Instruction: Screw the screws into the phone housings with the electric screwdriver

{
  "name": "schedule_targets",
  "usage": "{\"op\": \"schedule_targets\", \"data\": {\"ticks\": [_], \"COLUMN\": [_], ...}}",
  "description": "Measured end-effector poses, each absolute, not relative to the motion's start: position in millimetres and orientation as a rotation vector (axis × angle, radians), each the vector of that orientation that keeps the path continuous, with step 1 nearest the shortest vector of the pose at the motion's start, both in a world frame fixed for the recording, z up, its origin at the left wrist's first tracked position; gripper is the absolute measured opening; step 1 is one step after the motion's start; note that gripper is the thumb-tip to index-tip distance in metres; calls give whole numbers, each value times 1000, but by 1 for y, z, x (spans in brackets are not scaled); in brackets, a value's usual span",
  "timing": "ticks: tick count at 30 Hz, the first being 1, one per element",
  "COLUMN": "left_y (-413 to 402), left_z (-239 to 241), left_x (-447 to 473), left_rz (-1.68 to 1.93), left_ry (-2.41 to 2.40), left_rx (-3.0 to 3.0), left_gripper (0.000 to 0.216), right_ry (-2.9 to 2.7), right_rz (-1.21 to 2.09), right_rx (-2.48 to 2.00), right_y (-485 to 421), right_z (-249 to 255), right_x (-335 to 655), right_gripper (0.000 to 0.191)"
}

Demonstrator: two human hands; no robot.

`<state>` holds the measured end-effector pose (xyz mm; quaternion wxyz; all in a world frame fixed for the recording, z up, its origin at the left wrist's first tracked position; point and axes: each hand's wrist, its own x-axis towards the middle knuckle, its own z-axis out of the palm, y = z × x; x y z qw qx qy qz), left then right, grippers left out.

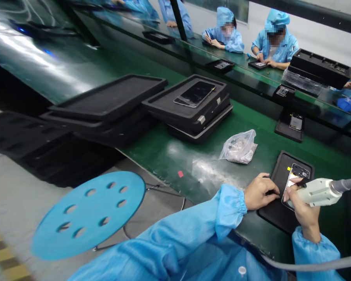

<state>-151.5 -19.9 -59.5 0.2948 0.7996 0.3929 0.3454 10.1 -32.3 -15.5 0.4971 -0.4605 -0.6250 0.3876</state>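
A phone [291, 175] with its back off, camera parts and a yellow tab showing, lies in a black tray [276, 214] at the bench's near right. Over its lower part, my right hand [305, 212] is closed around a pale handheld tool [321, 192] fed by a ribbed grey hose [348, 184]. The tool's working end is hidden by fingers. My left hand [260, 192] rests at the tray's left edge, fingers bent and a little apart, with nothing seen in it. A clear plastic bag of small parts [240, 147] lies beyond my left hand.
Stacked black trays [163, 106], one bearing a dark-screened phone [195, 93], stand left on the green bench [152, 150]. A blue stool [84, 207] is below. Across the conveyor [251, 84], several co-workers [276, 39] sit. A grey cable [307, 267] crosses near my right sleeve.
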Motion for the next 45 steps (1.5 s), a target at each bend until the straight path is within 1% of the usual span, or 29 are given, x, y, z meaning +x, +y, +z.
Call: {"op": "schedule_targets", "data": {"ticks": [2,10,16,19,21,22,25,30,34,36,38,41,45], "left_y": [-21,-24,-24,-24,-24,-24,-25,-25,-25,-23,-21,-17,-15], "left_z": [-60,-62,-60,-61,-61,-61,-60,-58,-59,-60,-60,-61,-60], "left_x": [-151,-146,-146,-146,-146,-145,-145,-145,-144,-146,-149,-156,-162], "left_rz": [908,926,909,914,923,934,950,949,1022,1087,1118,1021,771], "left_ry": [1020,906,915,932,929,927,929,955,929,890,890,984,1092], "left_rx": [2136,2201,2152,2143,2139,2135,2126,2114,2104,2096,2103,2164,2200], "left_gripper": [5,21,24,24,23,23,24,22,21,28,35,31,24], "right_ry": [-1482,-1304,-1278,-1271,-1285,-1301,-1340,-1395,-1297,-1243,-1234,-1241,-1186], "right_rz": [982,1038,1031,1023,1029,1039,1049,1025,1030,1018,973,912,900], "right_rx": [-1099,-967,-921,-901,-899,-898,-901,-958,-928,-909,-930,-994,-1038], "right_y": [-34,-39,-41,-42,-41,-40,-39,-39,-41,-41,-40,-38,-33], "right_z": [-15,-14,-12,-10,-11,-12,-16,-19,-11,-7,-6,-7,-12], "right_x": [12,17,8,6,6,6,8,10,8,12,20,35,44], "right_gripper": [19,34,33,27,13,9,23,25,12,22,25,19,19]}}
